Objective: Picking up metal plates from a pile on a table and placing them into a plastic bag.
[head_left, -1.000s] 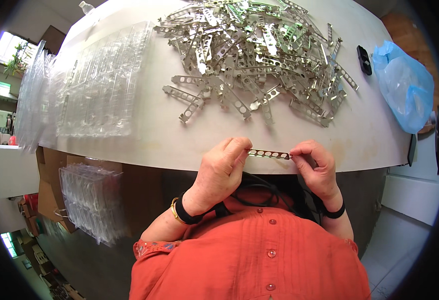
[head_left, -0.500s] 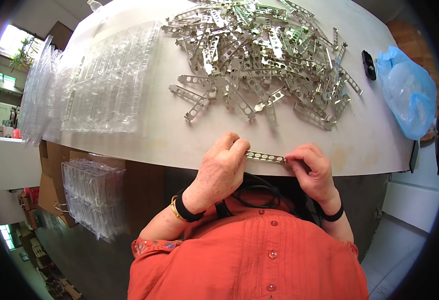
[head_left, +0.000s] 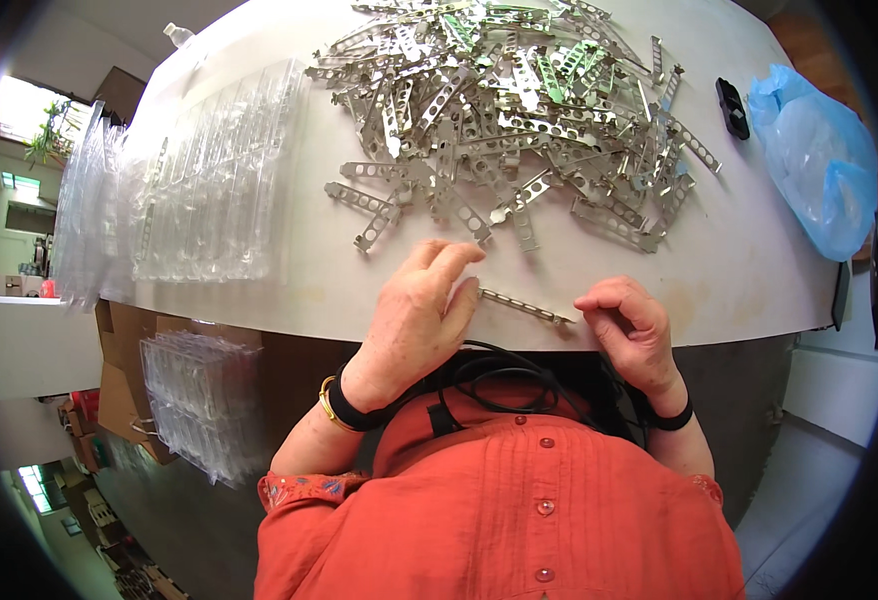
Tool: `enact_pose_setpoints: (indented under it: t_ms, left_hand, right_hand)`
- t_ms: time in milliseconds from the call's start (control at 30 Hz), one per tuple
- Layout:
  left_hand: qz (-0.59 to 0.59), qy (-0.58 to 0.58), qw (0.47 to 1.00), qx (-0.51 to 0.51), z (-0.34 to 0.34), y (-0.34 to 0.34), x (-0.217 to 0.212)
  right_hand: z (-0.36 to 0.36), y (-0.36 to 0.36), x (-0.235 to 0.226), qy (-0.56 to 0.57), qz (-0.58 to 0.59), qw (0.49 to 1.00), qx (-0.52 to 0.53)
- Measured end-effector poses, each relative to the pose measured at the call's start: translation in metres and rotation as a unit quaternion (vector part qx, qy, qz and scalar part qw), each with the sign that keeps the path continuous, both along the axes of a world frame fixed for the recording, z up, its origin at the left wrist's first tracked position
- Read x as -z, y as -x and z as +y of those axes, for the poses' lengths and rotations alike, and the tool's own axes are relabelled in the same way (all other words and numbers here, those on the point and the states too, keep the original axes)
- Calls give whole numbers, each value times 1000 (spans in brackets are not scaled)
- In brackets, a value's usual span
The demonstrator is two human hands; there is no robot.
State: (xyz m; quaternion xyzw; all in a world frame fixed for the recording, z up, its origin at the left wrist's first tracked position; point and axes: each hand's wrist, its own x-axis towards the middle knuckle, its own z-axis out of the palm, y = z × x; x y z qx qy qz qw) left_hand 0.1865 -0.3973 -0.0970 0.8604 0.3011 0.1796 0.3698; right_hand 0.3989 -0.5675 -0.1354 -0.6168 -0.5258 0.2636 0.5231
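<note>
A narrow metal bracket with a row of holes is turned nearly edge-on above the table's near edge. My left hand is closed on its left end, which the thumb partly hides; the index finger reaches out past it. Just off the bracket's right end, my right hand is loosely closed, fingers curled in toward the thumb, with nothing visible in it. Beyond both hands lies a big loose pile of similar metal brackets, several of them spread along its near side.
Clear plastic trays are stacked on the table's left, more trays below beside a cardboard box. A blue plastic bag and a small black object sit at the right. Black cables loop below the table edge.
My right hand has come off the bracket's right end. The bracket has rolled from showing its holed face to nearly edge-on, its right end dipping slightly. My left index finger has extended.
</note>
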Motion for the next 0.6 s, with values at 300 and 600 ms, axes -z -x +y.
enact_pose_setpoints:
  t_ms: [300, 600]
  left_hand:
    - [25, -9, 999, 40, -8, 4, 9]
    - [15, 260, 954, -147, 24, -16, 1]
  right_hand:
    - [0, 0, -3, 3, 13, 1000, -5]
    - [2, 0, -1, -8, -13, 1000, -13]
